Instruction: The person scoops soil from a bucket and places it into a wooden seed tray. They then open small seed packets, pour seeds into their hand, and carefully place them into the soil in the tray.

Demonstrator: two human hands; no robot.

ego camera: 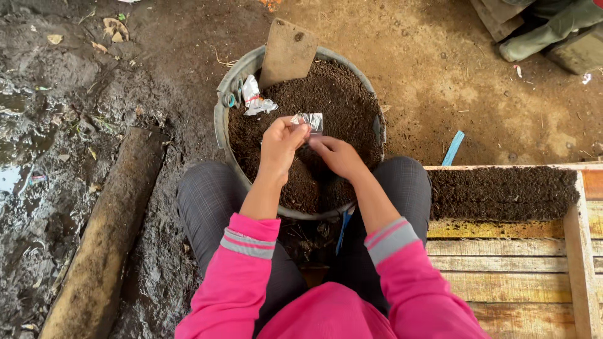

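Head view: pink sleeves [251,245] frame a person crouched over a round tub [233,85] of dark soil. Left hand [281,145] and right hand [336,154] each pinch an edge of a small silvery foil packet [309,120], held just above the soil, both grips narrow and closed on it. Keeping the packet level and low over the tub looks wise, lest contents spill. Beyond, a crumpled wrapper [256,100] and a flat board [287,51] rest at the far rim.

Silver packet [309,120]; crumpled white wrapper [254,99]
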